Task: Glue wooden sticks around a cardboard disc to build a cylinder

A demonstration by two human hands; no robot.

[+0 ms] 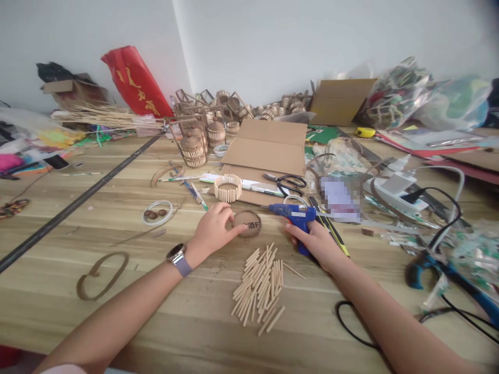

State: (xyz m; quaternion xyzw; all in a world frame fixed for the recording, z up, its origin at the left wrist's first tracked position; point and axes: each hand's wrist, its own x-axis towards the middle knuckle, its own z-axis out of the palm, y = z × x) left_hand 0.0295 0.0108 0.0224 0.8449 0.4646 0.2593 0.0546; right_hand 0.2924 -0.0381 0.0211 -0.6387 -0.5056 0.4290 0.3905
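Note:
My left hand (214, 228), with a watch on its wrist, pinches the left edge of a round cardboard disc (245, 217) bearing dark printed characters. Its thumb lies on top of the disc. A blue glue gun (298, 218) is gripped in my right hand (312, 240), its nozzle pointing left to just above the disc's right side. In front of the disc lies a loose pile of short wooden sticks (259, 285). Behind it stands a ring of upright pale sticks (228, 188), apart from both hands.
Black-handled scissors (290, 182) and a folded cardboard sheet (265, 148) lie behind. Small stick buckets (193, 148) crowd the back. A white tape ring (157, 213) sits left; a power strip (397, 189), blue-handled pliers (448, 275) and cables lie right.

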